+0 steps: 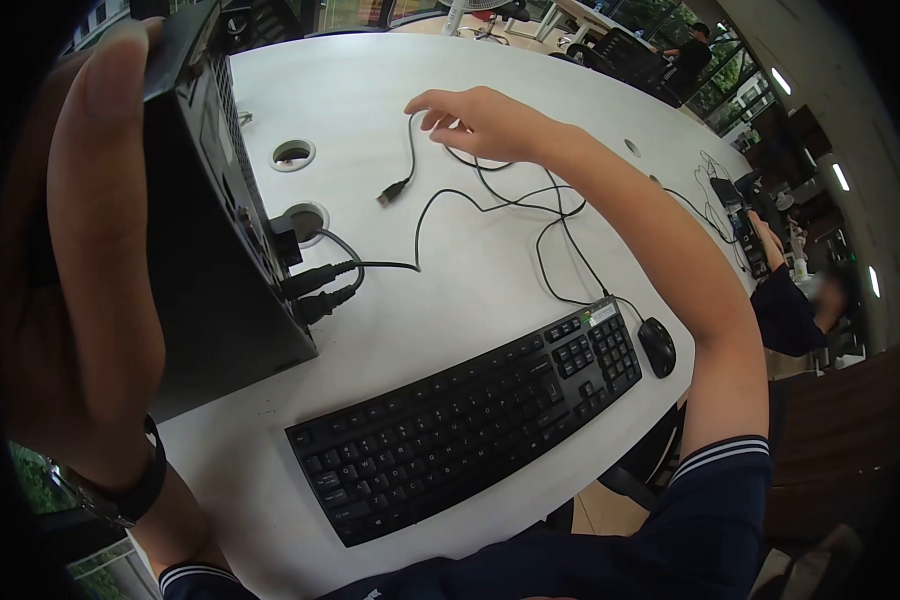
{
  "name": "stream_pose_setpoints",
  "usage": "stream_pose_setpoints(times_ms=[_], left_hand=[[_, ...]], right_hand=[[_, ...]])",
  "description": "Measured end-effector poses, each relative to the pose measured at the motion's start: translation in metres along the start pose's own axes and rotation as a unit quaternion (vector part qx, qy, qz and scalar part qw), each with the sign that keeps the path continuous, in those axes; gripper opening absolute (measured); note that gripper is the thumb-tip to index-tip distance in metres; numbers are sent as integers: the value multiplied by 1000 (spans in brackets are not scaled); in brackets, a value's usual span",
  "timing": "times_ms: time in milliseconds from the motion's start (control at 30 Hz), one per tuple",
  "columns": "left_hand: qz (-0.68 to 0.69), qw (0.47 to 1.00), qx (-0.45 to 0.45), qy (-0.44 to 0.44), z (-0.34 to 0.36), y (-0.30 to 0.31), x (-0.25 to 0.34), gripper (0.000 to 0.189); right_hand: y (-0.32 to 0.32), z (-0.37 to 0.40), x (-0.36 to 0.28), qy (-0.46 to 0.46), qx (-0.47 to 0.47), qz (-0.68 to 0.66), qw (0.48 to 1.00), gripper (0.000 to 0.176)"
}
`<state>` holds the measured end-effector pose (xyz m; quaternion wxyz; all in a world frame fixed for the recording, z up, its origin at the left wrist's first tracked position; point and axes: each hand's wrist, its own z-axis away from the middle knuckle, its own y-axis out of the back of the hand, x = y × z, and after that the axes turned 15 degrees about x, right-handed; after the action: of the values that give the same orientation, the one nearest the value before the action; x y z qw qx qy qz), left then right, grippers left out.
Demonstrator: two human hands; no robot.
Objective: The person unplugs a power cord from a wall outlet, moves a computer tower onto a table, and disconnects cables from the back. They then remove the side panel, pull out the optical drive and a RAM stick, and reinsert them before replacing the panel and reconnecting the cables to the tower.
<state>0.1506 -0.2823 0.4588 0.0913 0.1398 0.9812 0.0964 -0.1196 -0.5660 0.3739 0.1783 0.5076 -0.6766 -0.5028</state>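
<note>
My left hand [105, 230] is large in the near left, thumb stretched up along a black computer case [210, 330]. Most of its fingers are hidden, but it appears to hold the case. My right hand [470, 118] reaches over the white desk with bent fingers, closed on a thin black USB cable [413, 150]. From that hand the cable hangs down to its USB plug [392, 193]. Two black plugs [320, 290] sit in the case's back panel. A black keyboard [470, 425] lies in front, with a black mouse [657, 347] beside its right end.
Two round cable holes [293, 155] pierce the white desk [340, 80] beside the case. Loose black cables [530, 200] tangle in the middle. On the right, another person's arm [767, 245] reaches toward black equipment [745, 225]. A seated person [690, 55] is farther back.
</note>
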Motion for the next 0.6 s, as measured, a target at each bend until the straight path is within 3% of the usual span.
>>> stream_pose_setpoints(times_ms=[100,167,333,433,600], left_hand=[[0,1000,-3,1,0,0,-1,18],[-1,1000,-6,1,0,1,-1,18],[-6,1000,-17,-7,0,5,-3,22],[-8,1000,-27,-14,-1,6,-6,25],[-27,996,-56,-62,-9,11,-4,27]], right_hand=[[16,12,1,-40,-42,68,996,17],[30,29,-2,-80,-138,188,969,18],[49,92,38,-160,-152,269,938,16],[59,113,43,-218,-22,256,941,16],[48,137,58,-172,100,203,959,16]])
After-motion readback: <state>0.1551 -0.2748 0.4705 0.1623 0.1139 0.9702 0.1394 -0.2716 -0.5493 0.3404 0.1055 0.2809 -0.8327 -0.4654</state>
